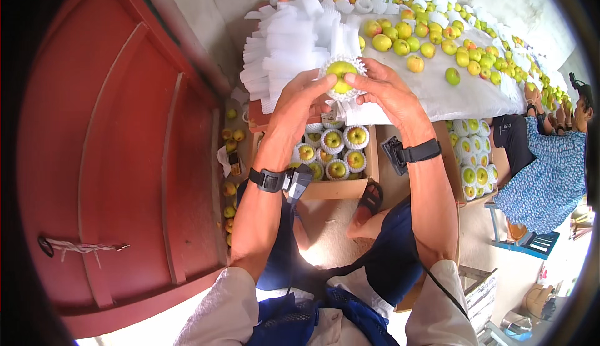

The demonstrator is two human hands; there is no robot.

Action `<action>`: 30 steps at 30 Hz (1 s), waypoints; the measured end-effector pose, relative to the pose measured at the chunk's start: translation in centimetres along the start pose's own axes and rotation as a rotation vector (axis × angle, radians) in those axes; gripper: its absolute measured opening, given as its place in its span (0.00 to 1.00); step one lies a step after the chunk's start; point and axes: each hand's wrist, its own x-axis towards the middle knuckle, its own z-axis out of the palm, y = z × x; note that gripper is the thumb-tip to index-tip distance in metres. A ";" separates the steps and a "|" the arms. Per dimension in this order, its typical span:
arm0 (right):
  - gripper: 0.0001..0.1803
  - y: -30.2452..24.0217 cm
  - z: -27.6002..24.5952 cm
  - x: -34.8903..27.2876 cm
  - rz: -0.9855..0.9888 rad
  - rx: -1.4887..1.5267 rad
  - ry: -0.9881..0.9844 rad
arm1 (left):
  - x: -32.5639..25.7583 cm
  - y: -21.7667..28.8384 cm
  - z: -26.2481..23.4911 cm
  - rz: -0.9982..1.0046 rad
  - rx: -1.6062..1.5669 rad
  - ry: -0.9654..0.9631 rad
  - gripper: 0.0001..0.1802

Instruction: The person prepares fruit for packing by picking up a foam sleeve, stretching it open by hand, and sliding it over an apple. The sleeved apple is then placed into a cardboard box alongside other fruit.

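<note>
Between my two hands sits a yellow-green apple (341, 71) with a white foam net sleeve (345, 95) around it. My left hand (304, 96) grips it from the left with the thumb pressed on the fruit. From the other side my right hand (389, 90) does the same, thumb on the apple and fingers partly hidden behind the sleeve. Just beyond is a stack of flat white foam sleeves (287, 46) on the table. Below my hands stands a cardboard box (340, 190) holding several apples in foam sleeves (332, 140).
Loose apples (403, 30) spread over the covered table (431, 99), with foam rings (364, 5) behind them. On the right, a person in a patterned blue shirt (531, 177) works beside another box of sleeved apples (481, 174). A red door (125, 158) stands left, with apples (230, 188) on the floor beside it.
</note>
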 end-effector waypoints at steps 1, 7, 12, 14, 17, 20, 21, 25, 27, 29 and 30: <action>0.50 0.0 0.0 0.0 -0.001 -0.027 0.005 | 0.1 0.0 0.0 -0.011 0.009 -0.008 0.30; 0.45 0.4 -0.3 0.2 0.007 -0.097 -0.038 | 0.0 -0.2 -0.7 -0.072 -0.016 -0.056 0.26; 0.38 1.1 -0.2 0.2 0.014 -0.142 -0.021 | 0.2 -0.8 -1.0 -0.054 -0.031 -0.072 0.17; 0.37 1.0 0.0 0.2 0.018 -0.136 -0.052 | 0.2 -0.6 -1.1 -0.066 -0.017 -0.044 0.17; 0.34 2.0 0.1 0.3 0.005 -0.126 -0.060 | 0.4 -0.7 -1.5 -0.090 0.012 -0.008 0.16; 0.51 1.1 0.9 -0.3 -0.022 -0.173 -0.130 | 0.5 -1.1 -2.6 -0.070 0.045 -0.059 0.17; 0.51 0.5 1.1 -0.6 -0.014 -0.168 -0.133 | 0.4 -1.1 -2.9 -0.079 0.044 -0.054 0.17; 0.51 1.9 1.2 0.0 -0.168 -0.525 -0.167 | 0.0 -1.4 -3.6 -0.028 0.006 -0.102 0.18; 0.50 2.7 1.6 -0.1 -0.343 -0.676 -0.102 | -0.5 -0.9 -3.9 -0.005 0.061 -0.161 0.17; 0.49 2.2 2.9 -0.9 -0.459 -0.881 0.019 | -1.1 -0.9 -4.3 -0.046 0.030 -0.165 0.18; 0.49 1.9 3.5 -1.4 -0.455 -0.878 0.013 | -1.4 -1.0 -4.4 -0.018 0.062 -0.143 0.18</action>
